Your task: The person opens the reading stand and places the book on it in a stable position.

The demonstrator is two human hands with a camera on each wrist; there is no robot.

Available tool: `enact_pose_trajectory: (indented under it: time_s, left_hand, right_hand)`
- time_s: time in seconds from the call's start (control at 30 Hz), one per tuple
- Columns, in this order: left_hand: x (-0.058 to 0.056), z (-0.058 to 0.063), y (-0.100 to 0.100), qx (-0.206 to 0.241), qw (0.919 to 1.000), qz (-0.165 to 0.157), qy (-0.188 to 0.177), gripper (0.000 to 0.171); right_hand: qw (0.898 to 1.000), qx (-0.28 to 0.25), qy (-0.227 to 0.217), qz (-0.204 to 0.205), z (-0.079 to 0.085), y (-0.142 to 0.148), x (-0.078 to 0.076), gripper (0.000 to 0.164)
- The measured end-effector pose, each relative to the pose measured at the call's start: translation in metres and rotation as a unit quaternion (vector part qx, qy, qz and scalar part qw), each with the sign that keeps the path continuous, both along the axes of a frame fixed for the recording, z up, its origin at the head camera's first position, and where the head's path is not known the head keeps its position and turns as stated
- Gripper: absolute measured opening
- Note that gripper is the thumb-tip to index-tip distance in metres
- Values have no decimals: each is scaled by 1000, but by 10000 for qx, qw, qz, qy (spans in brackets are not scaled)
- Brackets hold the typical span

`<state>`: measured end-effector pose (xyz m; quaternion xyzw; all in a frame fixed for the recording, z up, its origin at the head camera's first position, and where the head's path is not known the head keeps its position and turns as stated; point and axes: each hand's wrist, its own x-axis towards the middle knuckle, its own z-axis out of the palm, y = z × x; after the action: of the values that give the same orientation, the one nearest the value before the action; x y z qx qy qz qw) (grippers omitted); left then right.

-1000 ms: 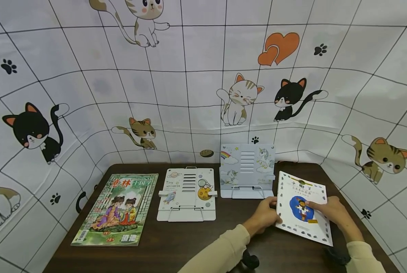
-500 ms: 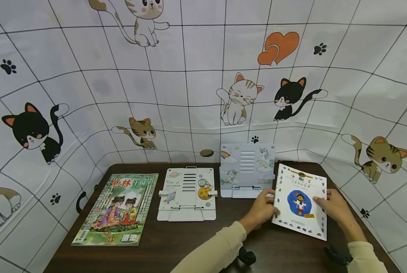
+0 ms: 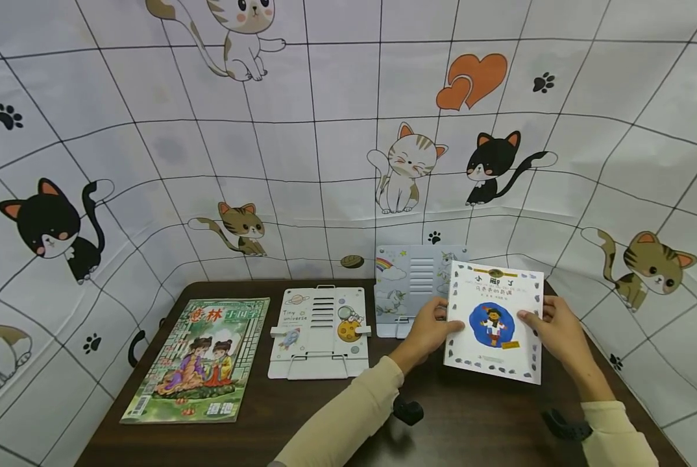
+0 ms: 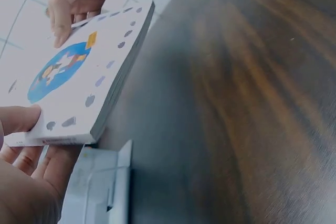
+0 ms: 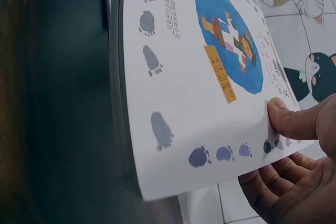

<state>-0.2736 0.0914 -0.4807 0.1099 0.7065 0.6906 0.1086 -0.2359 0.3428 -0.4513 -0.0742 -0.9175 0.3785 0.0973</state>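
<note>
A white book (image 3: 493,357) with a blue oval picture and a border of small footprints is held up by both hands. My left hand (image 3: 427,329) grips its left edge, thumb on the cover and fingers underneath. On the opposite edge my right hand (image 3: 559,327) pinches it the same way, as the right wrist view shows. Tilted toward me, the book overlaps the right part of a pale unicorn bookstand (image 3: 398,285) in the head view. In the left wrist view the bookstand (image 4: 100,182) appears below the book, near my left fingers.
A second bookstand (image 3: 296,331), white with space drawings, lies in the middle of the dark wooden table (image 3: 325,421). To its left is a green illustrated magazine (image 3: 199,357). A white cloth (image 3: 348,162) printed with cats surrounds the table at the back and sides.
The book has risen off the right side and moved left, straightening and coming in front of the unicorn bookstand. Both hands have travelled with it; the left thumb now lies on the cover.
</note>
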Motion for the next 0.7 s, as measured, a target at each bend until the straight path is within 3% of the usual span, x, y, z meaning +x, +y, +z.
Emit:
enact_pose_trajectory:
  time_s: [0.33, 0.7]
  left_hand:
    - [-20, 16, -34, 379, 9991, -13, 171, 47]
    - [-35, 42, -59, 280, 9969, 318, 659, 40]
  right_hand:
    - [9959, -844, 271, 205, 24, -28, -9, 65]
    - [9915, -786, 947, 418, 51, -50, -37, 51]
